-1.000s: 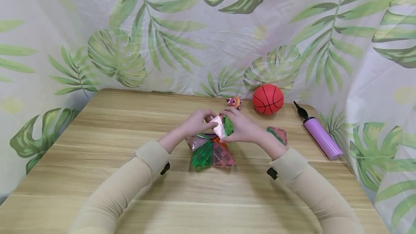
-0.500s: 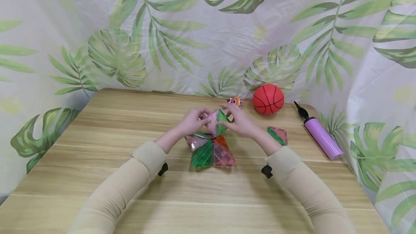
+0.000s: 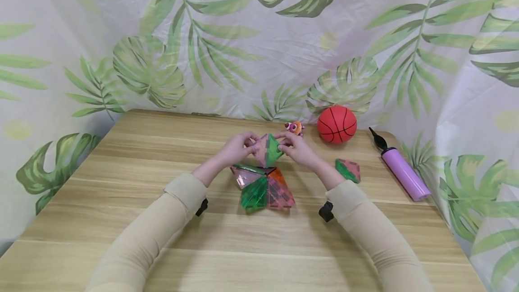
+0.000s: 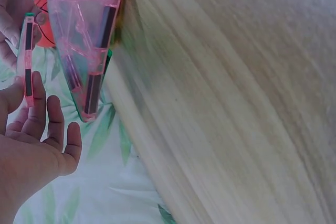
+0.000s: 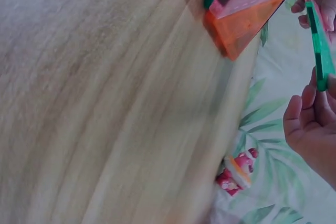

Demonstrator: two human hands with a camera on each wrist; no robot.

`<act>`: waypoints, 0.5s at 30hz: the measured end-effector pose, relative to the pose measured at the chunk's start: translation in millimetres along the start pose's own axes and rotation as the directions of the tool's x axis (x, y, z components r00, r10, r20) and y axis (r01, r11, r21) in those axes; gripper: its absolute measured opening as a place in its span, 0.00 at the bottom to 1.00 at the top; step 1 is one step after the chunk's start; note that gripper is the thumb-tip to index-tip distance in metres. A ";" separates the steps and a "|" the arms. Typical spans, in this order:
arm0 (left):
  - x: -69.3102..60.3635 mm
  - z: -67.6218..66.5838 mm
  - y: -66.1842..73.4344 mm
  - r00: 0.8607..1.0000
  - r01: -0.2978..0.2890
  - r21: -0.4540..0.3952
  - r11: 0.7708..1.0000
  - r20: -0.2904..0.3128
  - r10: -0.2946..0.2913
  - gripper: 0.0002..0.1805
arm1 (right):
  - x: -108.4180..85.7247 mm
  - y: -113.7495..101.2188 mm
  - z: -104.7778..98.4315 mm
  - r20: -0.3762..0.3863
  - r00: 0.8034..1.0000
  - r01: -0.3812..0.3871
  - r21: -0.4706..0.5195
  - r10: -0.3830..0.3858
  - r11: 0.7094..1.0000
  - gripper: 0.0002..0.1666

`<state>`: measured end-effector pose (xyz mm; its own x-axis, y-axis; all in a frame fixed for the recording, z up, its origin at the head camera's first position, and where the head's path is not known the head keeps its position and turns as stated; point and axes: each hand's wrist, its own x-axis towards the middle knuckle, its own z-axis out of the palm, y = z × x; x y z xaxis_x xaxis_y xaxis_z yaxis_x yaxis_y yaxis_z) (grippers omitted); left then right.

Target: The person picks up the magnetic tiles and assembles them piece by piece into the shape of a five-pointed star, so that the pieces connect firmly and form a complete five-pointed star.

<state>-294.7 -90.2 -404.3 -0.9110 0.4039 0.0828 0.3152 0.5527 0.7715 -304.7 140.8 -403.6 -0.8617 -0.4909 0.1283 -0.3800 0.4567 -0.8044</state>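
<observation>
My left hand (image 3: 236,148) pinches a translucent pink triangular magnetic tile (image 3: 261,149) between thumb and fingers. From the other side my right hand (image 3: 299,151) pinches a green triangular magnetic tile (image 3: 273,149). The two tiles meet along an upright seam and form a diamond. Just below it stands a fanned structure of magnetic tiles, with a green part (image 3: 253,193), a pink part (image 3: 279,193) and an orange part (image 3: 277,176). In the left wrist view the pink tile (image 4: 29,61) appears edge-on. Whether the diamond's lower tip touches the structure, I cannot tell.
A loose pink-and-green tile piece (image 3: 348,170) lies to the right. Behind are a small figurine (image 3: 294,128) and a red toy basketball (image 3: 336,124). A purple hand pump (image 3: 405,174) lies near the right edge of the wooden table (image 3: 243,247).
The joined pink and green tiles have turned to face the head camera and stand more upright. My right hand has shifted its fingers to the green tile's outer edge.
</observation>
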 end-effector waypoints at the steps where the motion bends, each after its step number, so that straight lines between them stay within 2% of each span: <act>1: 1.2 0.4 -1.0 1.000 -0.003 0.002 1.000 0.003 0.003 0.13 | 0.8 1.4 0.0 0.006 1.000 -0.009 0.023 0.009 1.000 0.20; 10: 5.6 3.7 -6.4 0.998 -0.011 0.035 0.999 0.056 0.009 0.10 | 2.1 18.3 0.7 0.103 0.992 -0.084 0.147 0.069 0.986 0.20; 15: 7.2 4.7 -10.1 0.998 -0.015 0.044 0.999 0.069 0.012 0.10 | 3.2 23.7 4.2 0.128 0.988 -0.109 0.203 0.084 0.973 0.20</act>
<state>-303.3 -89.5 -414.5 -0.8867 0.4598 0.0480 0.3401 0.5786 0.7413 -315.0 146.9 -424.7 -0.8401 -0.5422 -0.0149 -0.2079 0.3473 -0.9144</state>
